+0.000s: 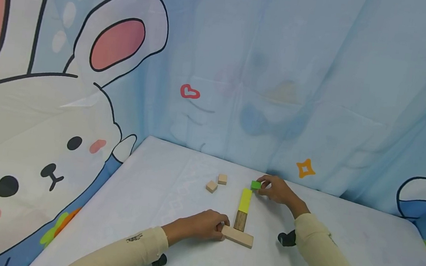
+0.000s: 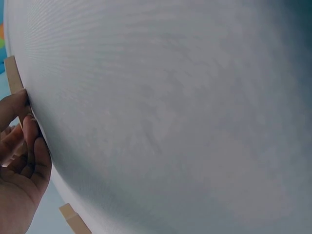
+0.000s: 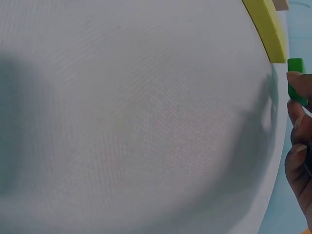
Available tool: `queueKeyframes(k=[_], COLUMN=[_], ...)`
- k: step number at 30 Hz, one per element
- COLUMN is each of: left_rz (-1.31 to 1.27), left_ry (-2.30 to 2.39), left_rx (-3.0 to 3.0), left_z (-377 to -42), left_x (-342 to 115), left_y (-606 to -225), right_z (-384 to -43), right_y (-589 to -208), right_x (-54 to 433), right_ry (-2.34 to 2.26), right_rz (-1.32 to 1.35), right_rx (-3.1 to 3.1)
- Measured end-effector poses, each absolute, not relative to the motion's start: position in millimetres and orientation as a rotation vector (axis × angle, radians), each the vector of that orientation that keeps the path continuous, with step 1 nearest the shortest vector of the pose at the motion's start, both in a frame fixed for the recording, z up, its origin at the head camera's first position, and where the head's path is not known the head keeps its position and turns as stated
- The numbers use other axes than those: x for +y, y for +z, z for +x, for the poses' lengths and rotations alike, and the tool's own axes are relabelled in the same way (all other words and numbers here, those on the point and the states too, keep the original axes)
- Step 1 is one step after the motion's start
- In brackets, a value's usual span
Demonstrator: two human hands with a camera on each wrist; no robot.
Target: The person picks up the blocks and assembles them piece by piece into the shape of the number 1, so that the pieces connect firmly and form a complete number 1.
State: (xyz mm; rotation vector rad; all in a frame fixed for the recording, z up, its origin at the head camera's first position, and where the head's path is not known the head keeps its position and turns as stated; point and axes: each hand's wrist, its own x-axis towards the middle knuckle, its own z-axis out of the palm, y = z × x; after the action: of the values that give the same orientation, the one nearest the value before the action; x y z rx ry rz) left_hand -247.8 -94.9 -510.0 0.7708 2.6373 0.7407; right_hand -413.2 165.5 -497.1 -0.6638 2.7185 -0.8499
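Head view: left hand pinches plank, right hand pinches green block; bumping could skew yellow block.

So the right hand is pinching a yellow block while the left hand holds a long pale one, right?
The colour is off: the head view shows the right hand pinching a green block. The left hand does hold the long pale block.
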Motion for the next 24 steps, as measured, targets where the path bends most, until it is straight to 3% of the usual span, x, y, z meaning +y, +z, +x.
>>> queueKeyframes(k=[24], left_rz=[0.782], left_ry=[0.734], left_rx=[2.627], left_z=[-250.2], left_x=[-96.0], left_y=[-512.3], right_z=[-413.6], right_y=[-507.7], right_x=[158.7], right_ry=[-0.726], right_rz=[-0.568], right_rx=[2.751])
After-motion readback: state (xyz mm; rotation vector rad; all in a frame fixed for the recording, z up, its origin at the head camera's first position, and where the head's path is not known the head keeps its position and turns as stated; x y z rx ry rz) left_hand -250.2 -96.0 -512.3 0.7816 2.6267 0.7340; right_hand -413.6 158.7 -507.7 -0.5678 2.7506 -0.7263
